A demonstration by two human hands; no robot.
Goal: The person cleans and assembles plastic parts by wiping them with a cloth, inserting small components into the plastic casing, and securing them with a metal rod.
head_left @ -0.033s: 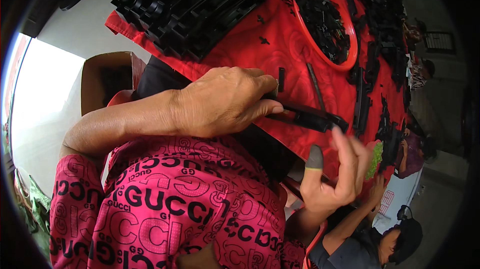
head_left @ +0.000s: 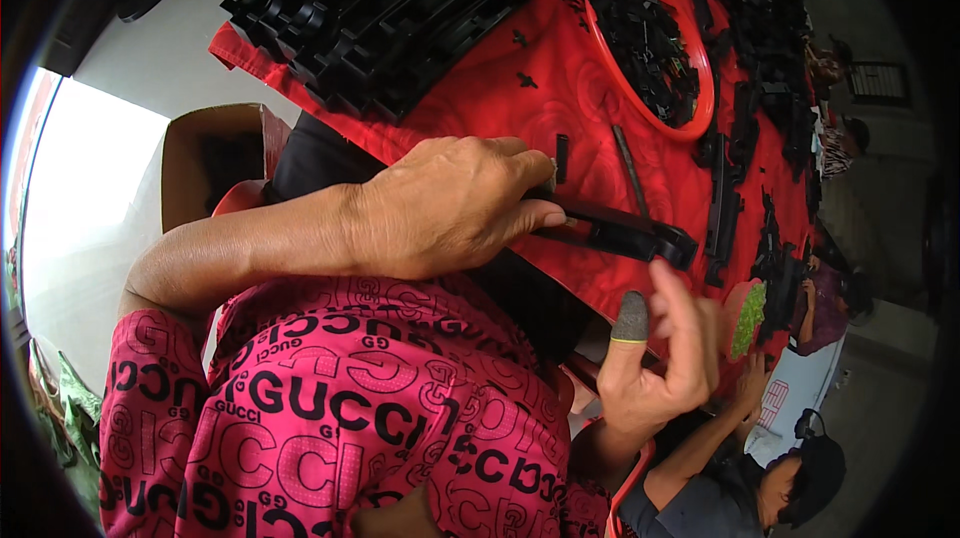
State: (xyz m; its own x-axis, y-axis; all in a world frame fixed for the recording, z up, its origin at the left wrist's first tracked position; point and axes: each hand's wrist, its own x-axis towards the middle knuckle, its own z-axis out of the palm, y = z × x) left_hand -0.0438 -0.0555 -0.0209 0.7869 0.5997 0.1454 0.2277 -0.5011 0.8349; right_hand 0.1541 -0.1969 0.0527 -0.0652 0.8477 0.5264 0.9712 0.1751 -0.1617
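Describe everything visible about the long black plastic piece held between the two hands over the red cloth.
The long black plastic piece is a narrow, flat, matte bar with a raised blocky end toward the right. It lies roughly level, tilted slightly down to the right, just above the red cloth near the table edge. The left hand grips its left end, thumb and fingers closed over it. The right hand, with a grey cap on one finger, touches the right end with a fingertip. Its underside is hidden.

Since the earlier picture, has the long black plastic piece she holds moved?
No. The long black plastic piece lies just where it did below the red oval tray.
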